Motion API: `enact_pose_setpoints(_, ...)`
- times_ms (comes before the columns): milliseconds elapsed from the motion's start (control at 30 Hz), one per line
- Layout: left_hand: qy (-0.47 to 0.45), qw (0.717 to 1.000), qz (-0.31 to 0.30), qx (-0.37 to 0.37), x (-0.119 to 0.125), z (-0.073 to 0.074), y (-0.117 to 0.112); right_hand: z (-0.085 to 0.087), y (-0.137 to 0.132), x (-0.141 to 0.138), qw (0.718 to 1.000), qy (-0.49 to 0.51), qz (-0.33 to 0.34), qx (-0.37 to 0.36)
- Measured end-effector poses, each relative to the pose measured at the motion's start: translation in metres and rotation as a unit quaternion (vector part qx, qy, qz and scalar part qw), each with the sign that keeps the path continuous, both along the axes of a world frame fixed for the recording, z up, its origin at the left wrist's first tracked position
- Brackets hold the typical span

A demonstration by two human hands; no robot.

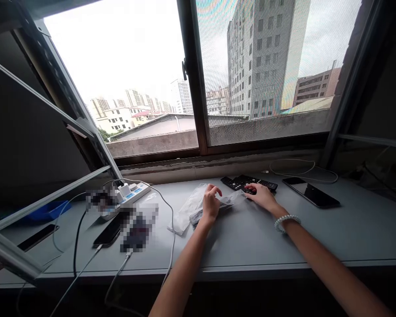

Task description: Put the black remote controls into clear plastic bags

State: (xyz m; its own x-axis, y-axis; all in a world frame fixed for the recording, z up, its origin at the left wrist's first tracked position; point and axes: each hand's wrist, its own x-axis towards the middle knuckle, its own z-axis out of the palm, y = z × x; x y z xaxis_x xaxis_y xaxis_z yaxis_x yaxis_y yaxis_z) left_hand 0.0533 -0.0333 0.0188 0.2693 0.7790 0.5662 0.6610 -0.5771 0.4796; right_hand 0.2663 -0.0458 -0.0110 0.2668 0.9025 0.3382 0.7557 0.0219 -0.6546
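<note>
A clear plastic bag with something dark inside stretches across the desk between my two hands. My left hand is closed on the bag's left part, its fingers curled and partly hidden. At the bag's right end, my right hand pinches the edge between thumb and fingers, with a beaded bracelet on the wrist. Black remote controls lie just behind the right fingertips. Under and left of my left hand rests more clear plastic wrapping; a dark item beneath it shows only in part.
A black phone lies at the right, near a coiled white cable. On the left are a power strip, a charging phone and a blurred-out device. Cables run over the desk's front edge. A metal frame stands left.
</note>
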Motion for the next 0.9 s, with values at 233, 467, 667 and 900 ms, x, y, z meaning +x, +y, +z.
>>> enact_pose_setpoints(233, -0.056, 0.996, 0.063, -0.038, -0.005, 0.0, 0.01, 0.0, 0.001, -0.001, 1.0, 0.004, -0.018, -0.02)
enact_pose_setpoints(467, 0.015, 0.984, 0.175, -0.038, -0.023, -0.004, 0.026, 0.0, 0.001, -0.002, 1.0, -0.007, 0.02, -0.001)
enact_pose_setpoints(667, 0.151, 0.951, 0.231, -0.135, -0.035, -0.01, 0.034, 0.009, -0.008, -0.01, 0.997, -0.061, 0.034, -0.019)
enact_pose_setpoints(900, 0.11, 0.959, 0.218, -0.145, -0.035, -0.005, 0.03, 0.013, -0.012, -0.015, 0.994, -0.103, 0.008, -0.047)
